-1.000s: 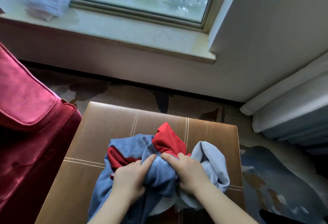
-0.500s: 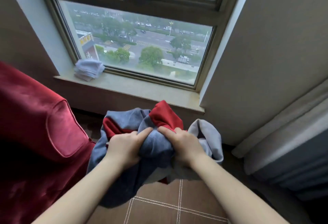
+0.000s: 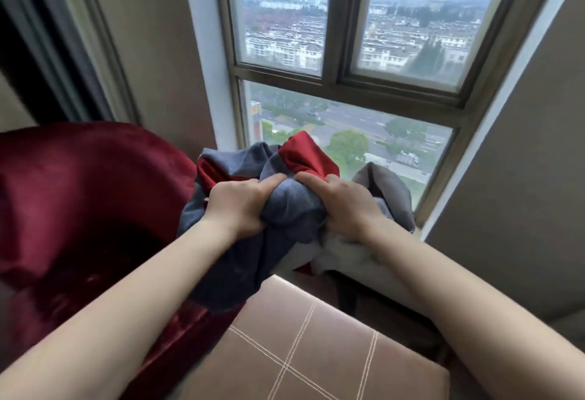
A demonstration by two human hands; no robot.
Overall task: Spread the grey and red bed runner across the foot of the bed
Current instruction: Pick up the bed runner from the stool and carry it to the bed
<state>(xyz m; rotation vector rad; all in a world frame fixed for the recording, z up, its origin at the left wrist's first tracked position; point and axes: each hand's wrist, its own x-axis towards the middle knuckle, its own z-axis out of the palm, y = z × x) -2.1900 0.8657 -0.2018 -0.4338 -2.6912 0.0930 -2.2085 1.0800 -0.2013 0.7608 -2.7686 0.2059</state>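
Note:
The grey and red bed runner (image 3: 292,209) is bunched into a crumpled bundle, held up in the air in front of the window. My left hand (image 3: 239,203) grips the bundle on its left side, fingers curled into the grey cloth. My right hand (image 3: 343,201) grips it on the right side, close beside the left. A red fold sticks up at the top and loose grey cloth hangs below my hands. No bed is in view.
A brown leather ottoman (image 3: 316,349) with white stitching stands below the bundle. A dark red velvet armchair (image 3: 82,209) fills the left. A large window (image 3: 345,67) is straight ahead, with curtains (image 3: 63,45) at the far left and a beige wall (image 3: 519,197) on the right.
Both hands have lifted the bundled runner off the ottoman and up to window height. My view has tilted up from the ottoman and floor towards the window.

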